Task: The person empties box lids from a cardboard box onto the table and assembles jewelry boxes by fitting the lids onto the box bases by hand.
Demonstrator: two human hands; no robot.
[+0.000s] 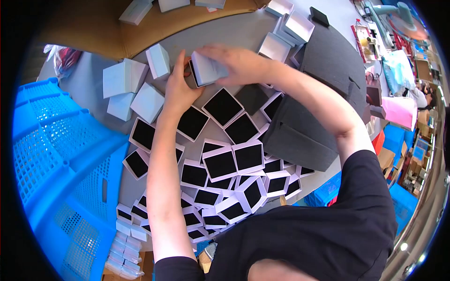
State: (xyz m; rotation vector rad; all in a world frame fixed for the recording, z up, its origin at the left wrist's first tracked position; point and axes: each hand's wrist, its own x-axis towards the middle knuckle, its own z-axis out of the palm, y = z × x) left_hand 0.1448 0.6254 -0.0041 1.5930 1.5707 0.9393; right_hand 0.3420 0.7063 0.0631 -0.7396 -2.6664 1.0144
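Note:
A small white box [205, 70] is between my two hands, above the far side of the table. My left hand [182, 89] grips its left side, with the fingers curled round a dark-lined edge. My right hand [236, 63] lies over the white lid part from the right, slightly blurred. The lid looks tilted against the base; how far it sits on the base I cannot tell. Just below are open white box bases with black inserts, the nearest being one base [222, 107]. A closed white box [158, 62] stands left of my left hand.
More white boxes [117, 78] stand at the left, beside blue plastic crates [70, 154]. Dark grey foam sheets [304, 131] lie under my right arm. Empty white lids [299, 27] are stacked at the far right. A cardboard carton [154, 28] borders the far side.

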